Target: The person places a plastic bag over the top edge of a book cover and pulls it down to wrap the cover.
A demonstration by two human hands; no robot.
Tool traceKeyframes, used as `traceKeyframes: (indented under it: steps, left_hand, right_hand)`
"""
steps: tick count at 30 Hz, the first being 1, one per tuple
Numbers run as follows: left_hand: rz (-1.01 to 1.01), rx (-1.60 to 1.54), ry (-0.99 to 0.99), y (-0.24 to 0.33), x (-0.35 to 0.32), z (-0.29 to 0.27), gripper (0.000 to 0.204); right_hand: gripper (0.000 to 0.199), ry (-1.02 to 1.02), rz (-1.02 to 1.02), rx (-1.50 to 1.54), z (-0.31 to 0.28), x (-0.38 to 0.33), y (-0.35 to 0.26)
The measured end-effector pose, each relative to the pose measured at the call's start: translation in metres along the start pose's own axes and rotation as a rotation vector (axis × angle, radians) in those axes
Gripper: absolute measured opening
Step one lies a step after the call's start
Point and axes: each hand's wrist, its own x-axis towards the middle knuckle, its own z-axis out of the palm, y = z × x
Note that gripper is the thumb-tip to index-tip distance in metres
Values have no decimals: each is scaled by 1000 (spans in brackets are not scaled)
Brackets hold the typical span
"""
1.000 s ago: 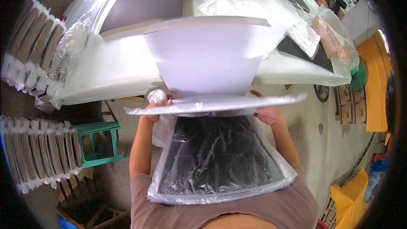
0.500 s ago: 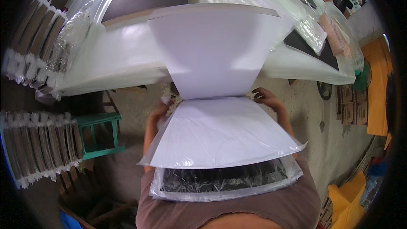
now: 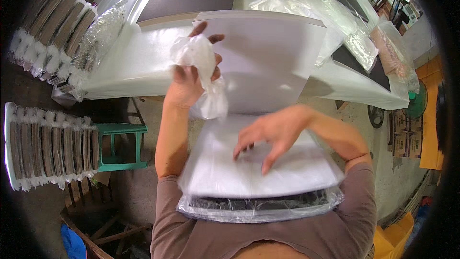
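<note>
My left hand (image 3: 191, 74) is raised near the left edge of a pale board. It grips a crumpled white wad (image 3: 197, 55) of thin cloth or plastic, part of which hangs below the wrist. The large pale board (image 3: 273, 52) slants between the table edge and my lap. On my lap lies a white sheet or panel (image 3: 225, 177) in clear film, above a dark panel (image 3: 258, 203) that is also wrapped in clear plastic. Over the white sheet my right hand (image 3: 275, 134) hovers with fingers apart, holding nothing; slight blur hides whether it touches.
Ahead is a table (image 3: 143, 62) under white plastic, bearing a dark board (image 3: 191, 0) and folded clear plastic (image 3: 297, 5). At left, stacked panels (image 3: 52, 148) with white padded edges adjoin a green stool (image 3: 122, 146). A fan (image 3: 414, 100) stands at right.
Both hands have come up from beside the board's lower end. My left hand rose with the white wad, and my right moved inward over the lap sheet. The view shifted slightly.
</note>
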Motion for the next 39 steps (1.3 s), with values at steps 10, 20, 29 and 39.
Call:
traceKeyframes:
  steps: [10, 20, 29, 39]
  left_hand:
    - [-283, -411, 17, -59, -29, 33, 44]
    - [-83, -135, 221, -63, -48, 41, 40]
    - [78, 27, 229, -45, -37, 39, 38]
    - [396, 389, 141, -8, -6, 71, 44]
  right_hand:
    - [44, 1202, 218, -339, -13, -24, -19]
    - [13, 1667, 49, 249, 18, 10, 42]
    - [21, 1507, 23, -105, 1, -16, 17]
    - [35, 1491, -111, 216, -42, -21, -38]
